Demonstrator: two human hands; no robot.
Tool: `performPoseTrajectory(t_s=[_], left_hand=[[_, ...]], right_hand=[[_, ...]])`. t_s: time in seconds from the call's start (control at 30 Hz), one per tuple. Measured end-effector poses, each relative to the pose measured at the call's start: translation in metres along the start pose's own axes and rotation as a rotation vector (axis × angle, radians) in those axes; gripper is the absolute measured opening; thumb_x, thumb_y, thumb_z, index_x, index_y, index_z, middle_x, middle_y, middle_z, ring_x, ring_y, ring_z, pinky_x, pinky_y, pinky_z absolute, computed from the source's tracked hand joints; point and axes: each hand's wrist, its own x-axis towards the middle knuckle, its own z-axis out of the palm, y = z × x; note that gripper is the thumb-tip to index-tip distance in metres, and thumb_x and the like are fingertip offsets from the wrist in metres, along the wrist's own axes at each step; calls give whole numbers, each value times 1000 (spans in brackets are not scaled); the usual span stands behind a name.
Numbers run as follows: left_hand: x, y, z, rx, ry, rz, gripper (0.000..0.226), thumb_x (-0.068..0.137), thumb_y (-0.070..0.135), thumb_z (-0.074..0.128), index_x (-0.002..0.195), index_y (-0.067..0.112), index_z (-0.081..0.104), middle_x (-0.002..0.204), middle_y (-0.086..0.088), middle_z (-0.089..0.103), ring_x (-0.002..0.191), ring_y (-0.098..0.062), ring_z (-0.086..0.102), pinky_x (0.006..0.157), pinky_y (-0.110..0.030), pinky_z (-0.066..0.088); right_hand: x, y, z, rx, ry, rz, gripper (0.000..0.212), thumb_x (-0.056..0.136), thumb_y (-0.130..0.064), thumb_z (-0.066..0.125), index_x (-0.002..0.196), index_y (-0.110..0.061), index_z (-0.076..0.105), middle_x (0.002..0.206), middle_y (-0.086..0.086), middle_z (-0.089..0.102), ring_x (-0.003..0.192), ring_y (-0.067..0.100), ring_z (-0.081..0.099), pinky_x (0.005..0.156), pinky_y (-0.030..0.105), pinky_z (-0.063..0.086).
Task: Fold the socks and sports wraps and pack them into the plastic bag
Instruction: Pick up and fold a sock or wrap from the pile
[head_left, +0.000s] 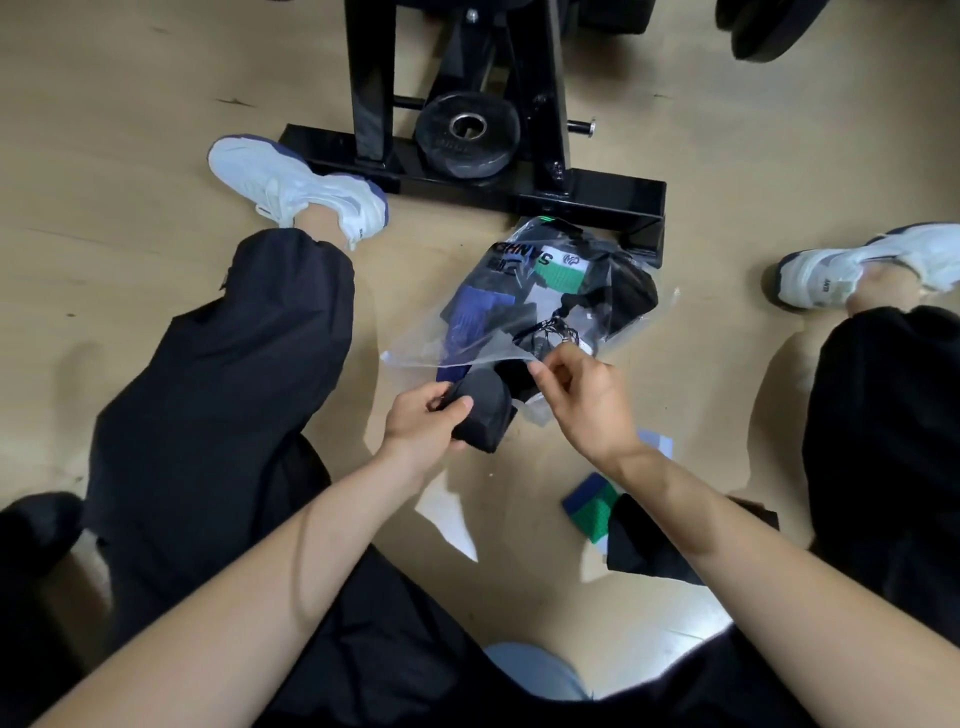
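A clear plastic bag lies on the floor between my legs, holding several folded items in black, blue, green and white. My left hand grips a folded black sock right at the bag's mouth. My right hand pinches the upper edge of the bag's opening and lifts it. Under my right forearm lies a green, blue and white sock next to a black fabric piece on the floor.
A black metal gym frame with a weight plate stands just behind the bag. My white shoes and black trouser legs flank the bag left and right. The floor is tan wood.
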Motion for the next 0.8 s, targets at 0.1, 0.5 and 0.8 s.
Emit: performPoseTrajectory(t_s=[0.1,0.5,0.8], left_hand=[[6,-10,10,-220,115,-141,9,93,10,71,93,18,66,108,-7,67,100,-28,68,55,-22,59],[13,-36,29,-501,365,-319,29,88,8,76,114,12,65,126,-12,66,90,-27,69,64,-24,61],[13,-37,21,-518,353,-254,20,92,5,72,106,17,66,116,-8,71,106,-29,70,59,-19,58]], right_hand=[[-6,4,-1,-34,-36,-20,26,97,-43,57,85,-20,57,59,-5,59,57,19,56,59,34,48],[-6,12,8,-406,-113,-331,25,91,-11,62,114,-17,54,102,5,59,87,29,57,65,40,49],[38,-29,33,-894,-626,-743,48,89,-3,48,131,-26,58,142,13,41,117,33,46,90,44,51]])
